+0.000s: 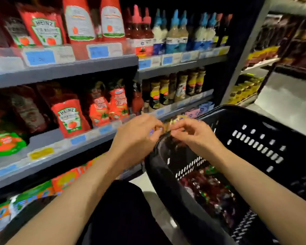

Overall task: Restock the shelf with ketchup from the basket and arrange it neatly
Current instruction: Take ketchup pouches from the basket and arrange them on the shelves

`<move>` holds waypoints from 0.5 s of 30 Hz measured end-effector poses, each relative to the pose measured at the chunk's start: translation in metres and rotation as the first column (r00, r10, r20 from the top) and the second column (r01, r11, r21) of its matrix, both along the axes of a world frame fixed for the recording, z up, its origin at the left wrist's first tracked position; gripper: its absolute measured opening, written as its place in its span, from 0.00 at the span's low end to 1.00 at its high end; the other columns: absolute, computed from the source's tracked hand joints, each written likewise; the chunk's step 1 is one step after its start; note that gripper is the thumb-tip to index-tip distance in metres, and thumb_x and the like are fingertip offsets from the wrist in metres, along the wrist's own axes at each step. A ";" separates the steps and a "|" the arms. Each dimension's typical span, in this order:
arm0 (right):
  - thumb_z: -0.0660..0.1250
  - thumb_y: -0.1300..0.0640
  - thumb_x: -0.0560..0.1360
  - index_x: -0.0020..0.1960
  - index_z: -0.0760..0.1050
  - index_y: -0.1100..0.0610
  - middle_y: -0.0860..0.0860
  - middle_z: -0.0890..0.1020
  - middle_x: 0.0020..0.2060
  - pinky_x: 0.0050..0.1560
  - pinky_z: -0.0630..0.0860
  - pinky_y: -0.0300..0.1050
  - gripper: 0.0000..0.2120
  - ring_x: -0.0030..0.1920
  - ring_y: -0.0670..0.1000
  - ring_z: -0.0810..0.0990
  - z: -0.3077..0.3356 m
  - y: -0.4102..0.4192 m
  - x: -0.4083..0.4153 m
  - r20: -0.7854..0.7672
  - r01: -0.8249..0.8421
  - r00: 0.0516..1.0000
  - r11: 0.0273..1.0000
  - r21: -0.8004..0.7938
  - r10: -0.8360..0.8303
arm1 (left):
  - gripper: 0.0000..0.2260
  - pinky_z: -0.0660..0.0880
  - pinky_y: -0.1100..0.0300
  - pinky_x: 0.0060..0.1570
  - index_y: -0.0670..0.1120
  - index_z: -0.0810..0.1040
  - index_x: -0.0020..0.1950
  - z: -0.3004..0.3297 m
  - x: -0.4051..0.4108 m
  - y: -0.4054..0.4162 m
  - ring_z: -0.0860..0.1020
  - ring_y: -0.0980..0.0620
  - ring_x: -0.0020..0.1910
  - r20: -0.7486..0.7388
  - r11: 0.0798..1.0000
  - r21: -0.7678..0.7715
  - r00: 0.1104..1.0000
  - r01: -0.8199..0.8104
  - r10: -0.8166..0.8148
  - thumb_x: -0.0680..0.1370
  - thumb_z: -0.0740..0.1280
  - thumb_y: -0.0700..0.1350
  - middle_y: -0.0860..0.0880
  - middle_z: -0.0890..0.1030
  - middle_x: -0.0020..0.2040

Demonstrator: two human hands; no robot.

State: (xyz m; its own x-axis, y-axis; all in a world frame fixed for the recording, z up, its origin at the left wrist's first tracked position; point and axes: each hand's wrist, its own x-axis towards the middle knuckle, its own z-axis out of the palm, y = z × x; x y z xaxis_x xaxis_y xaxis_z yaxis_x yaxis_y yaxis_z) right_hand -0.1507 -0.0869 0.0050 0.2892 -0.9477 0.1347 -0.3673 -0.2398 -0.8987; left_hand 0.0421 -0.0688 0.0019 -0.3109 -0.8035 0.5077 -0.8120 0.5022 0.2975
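Note:
My left hand [136, 137] and my right hand [193, 135] hover close together over the far-left rim of the black basket [254, 138]. Both have curled fingers, and the blur hides whether they hold anything. Dark red ketchup packs [207, 188] lie in the bottom of the basket. On the middle shelf [60, 144] a red Heinz ketchup pouch [70, 119] stands upright, with red tomato-sauce pouches [99, 110] to its right. Taller ketchup pouches [44, 27] fill the top shelf.
Sauce bottles with red and blue caps [173, 32] line the upper right shelf, with dark jars [182, 85] below them. A green and orange pack [5, 144] lies at the middle shelf's left end. Orange boxes [65, 181] sit on the bottom shelf. An aisle floor [286, 103] opens to the right.

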 end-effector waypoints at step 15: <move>0.58 0.59 0.81 0.71 0.67 0.63 0.57 0.74 0.63 0.43 0.72 0.38 0.20 0.52 0.54 0.76 -0.171 -0.065 -0.115 -0.552 0.348 0.830 0.697 0.627 0.081 | 0.20 0.70 0.52 0.55 0.53 0.80 0.59 -0.070 -0.058 -0.024 0.79 0.49 0.54 0.333 0.919 0.349 0.892 0.185 -0.306 0.75 0.58 0.61 0.53 0.80 0.56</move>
State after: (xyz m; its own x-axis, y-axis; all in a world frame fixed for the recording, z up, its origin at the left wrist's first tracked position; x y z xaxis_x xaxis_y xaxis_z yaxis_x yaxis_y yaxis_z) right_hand -0.2655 -0.1521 -0.1661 -0.0313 -0.7332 -0.6793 -0.7797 0.4431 -0.4423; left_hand -0.0160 -0.0926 -0.0677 -0.6352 -0.7699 0.0608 -0.7542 0.6354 0.1656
